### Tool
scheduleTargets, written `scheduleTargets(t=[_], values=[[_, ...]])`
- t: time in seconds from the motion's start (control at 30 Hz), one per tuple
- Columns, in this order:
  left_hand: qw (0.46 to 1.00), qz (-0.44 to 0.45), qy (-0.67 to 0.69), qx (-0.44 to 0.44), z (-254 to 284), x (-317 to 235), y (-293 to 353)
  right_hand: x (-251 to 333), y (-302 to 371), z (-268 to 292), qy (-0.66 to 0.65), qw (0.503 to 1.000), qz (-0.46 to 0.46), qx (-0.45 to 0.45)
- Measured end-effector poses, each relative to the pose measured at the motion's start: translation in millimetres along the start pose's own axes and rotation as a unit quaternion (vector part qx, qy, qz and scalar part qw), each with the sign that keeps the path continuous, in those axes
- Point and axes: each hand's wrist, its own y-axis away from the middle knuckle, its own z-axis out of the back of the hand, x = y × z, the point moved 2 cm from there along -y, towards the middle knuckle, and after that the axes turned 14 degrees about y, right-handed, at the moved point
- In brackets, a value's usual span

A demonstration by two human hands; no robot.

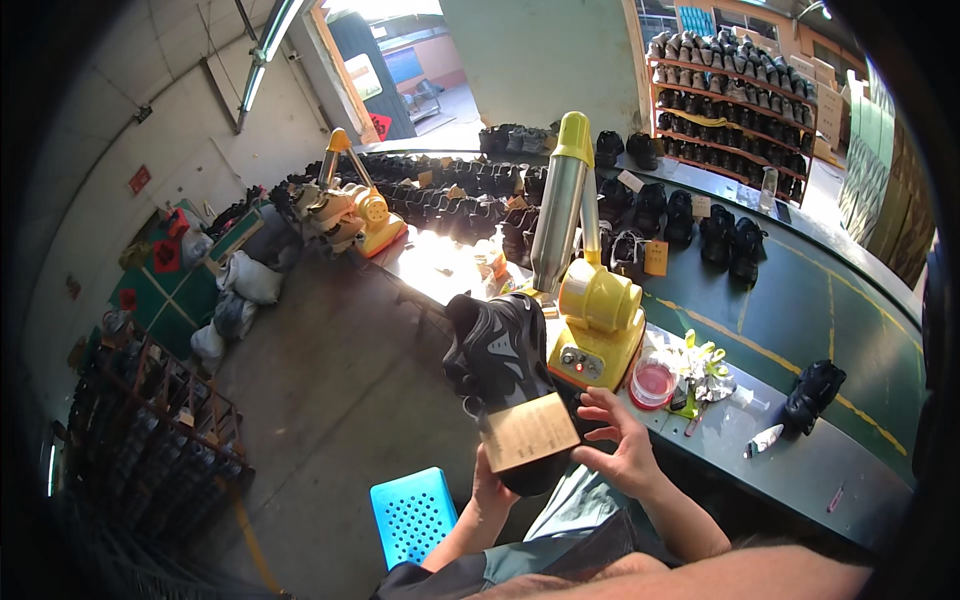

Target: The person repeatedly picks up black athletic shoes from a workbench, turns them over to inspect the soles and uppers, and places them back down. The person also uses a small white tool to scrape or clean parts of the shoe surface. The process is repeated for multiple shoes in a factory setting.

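A black sneaker with grey side markings (515,340) is held out in front of me, and part of what looks like a second black shoe (458,355) shows along its left side. My left hand (490,487) grips it from below at the left, most of its fingers hidden. A tan paper tag (530,432) lies across the shoe near my hands. My right hand (622,447) is open at the tag's right side, fingers apart and slightly curled. Its thumb and fingertips are close to the shoe; whether they touch it I cannot tell.
A yellow machine with a metal cylinder (600,320) stands on the bench just beyond my hands. Right of it are a red-rimmed tub (652,384), crumpled wrappers (700,375) and a single black shoe (812,397). Rows of shoes line the green conveyor (780,290). A blue stool (413,515) stands at lower left.
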Motion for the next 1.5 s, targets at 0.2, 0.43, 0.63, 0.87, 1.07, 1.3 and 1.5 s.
scheduleTargets(t=[0.2,0.43,0.63,0.87,1.07,1.3,1.5], values=[[0.998,0.037,0.037,0.03,3.8,41.1,-15.7,11.3,6.7,-23.4,0.223,0.97,0.088,-0.049],[0.988,0.092,-0.064,0.103,-5.5,29.9,-62.1,-28.0,-27.6,24.0,-0.023,0.996,0.068,-0.048],[0.995,-0.02,-0.065,0.073,-18.6,-46.7,-91.3,-51.5,-78.9,69.1,-0.073,0.996,0.053,-0.024],[0.982,-0.093,-0.15,0.07,-27.5,-92.0,-113.0,-67.6,-127.6,74.1,-0.15,0.987,0.035,0.034],[0.979,-0.066,-0.142,0.128,-13.5,-76.4,-124.6,-66.4,-123.2,92.8,-0.152,0.988,0.025,0.004],[0.982,-0.045,-0.137,0.122,-22.4,-46.5,-133.6,-74.4,-105.8,121.1,-0.174,0.984,0.021,-0.029],[0.984,-0.043,-0.157,0.077,-29.7,-28.8,-139.1,-85.9,-79.4,129.3,-0.211,0.976,0.0,-0.058]])
